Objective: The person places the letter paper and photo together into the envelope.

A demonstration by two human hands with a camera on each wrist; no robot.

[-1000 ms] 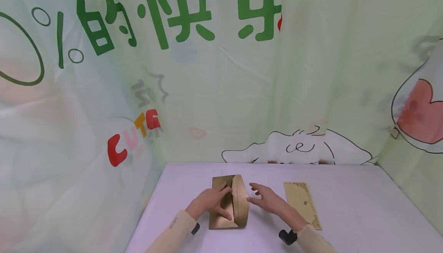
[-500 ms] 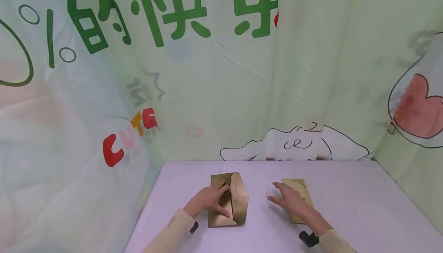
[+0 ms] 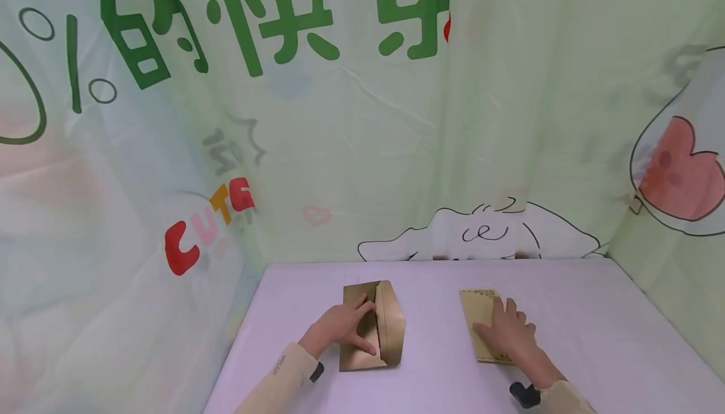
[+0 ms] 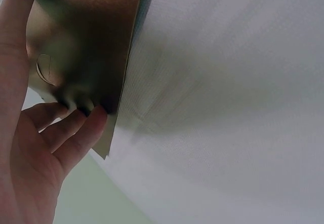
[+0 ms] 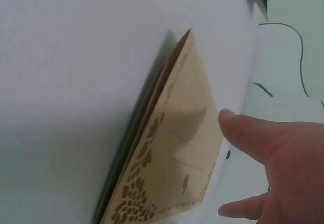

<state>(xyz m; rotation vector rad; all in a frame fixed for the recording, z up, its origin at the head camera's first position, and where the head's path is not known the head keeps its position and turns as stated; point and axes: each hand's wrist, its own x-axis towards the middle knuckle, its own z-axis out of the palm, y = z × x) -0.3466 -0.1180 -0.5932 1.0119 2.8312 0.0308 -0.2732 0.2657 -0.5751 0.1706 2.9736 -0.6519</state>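
Observation:
A brown-gold envelope lies on the table with its flap spread out to the right. Across its body rests my left hand, fingers and thumb spread. In the left wrist view, fingertips touch the envelope's surface close to one edge. Further right lies a folded sheet of tan letter paper with a brown floral border. My right hand is over its right side, thumb out toward its middle. The right wrist view shows layered edges on the letter paper, with the thumb right at its border.
The table has a pale lilac cover. Behind it and on both sides hangs a printed curtain with green characters and cartoon drawings. A black wrist strap piece shows below my right sleeve.
My right hand has moved right, from beside the envelope's flap to over the letter paper. The left hand stays on the envelope. The head view has shifted slightly.

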